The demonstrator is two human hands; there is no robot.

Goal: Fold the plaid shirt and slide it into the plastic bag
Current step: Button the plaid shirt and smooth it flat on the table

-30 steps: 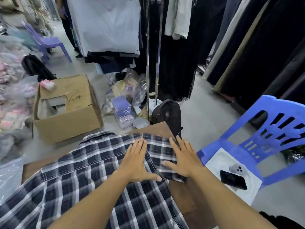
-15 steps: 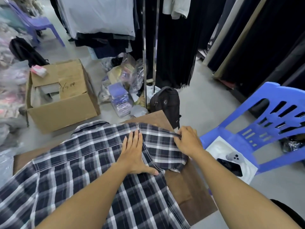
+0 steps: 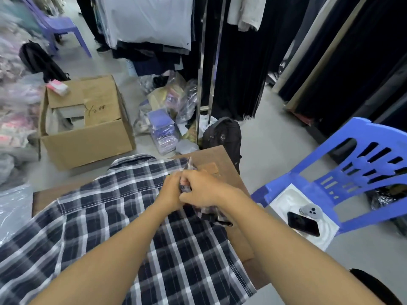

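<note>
The navy-and-white plaid shirt (image 3: 123, 216) lies spread on a brown cardboard sheet (image 3: 231, 170) on the floor, collar at the far end. My right hand (image 3: 202, 190) grips the shirt's right sleeve, bunched and lifted off the cardboard toward the shirt's middle. My left hand (image 3: 171, 192) sits just beside it, fingers closed on the same bunched fabric. A clear plastic bag (image 3: 13, 210) lies at the left edge, apart from the shirt.
A blue plastic chair (image 3: 343, 186) at the right holds a black phone (image 3: 303, 226) on a white pad. An open cardboard box (image 3: 88, 142) stands beyond the shirt, a black backpack (image 3: 222, 135) beside a clothes rack pole. Bagged goods are piled left.
Both hands lay flat on the folded sleeve a second ago. Then the right hand took the sleeve's outer edge; now both hands have closed on it and pulled it inward, baring cardboard.
</note>
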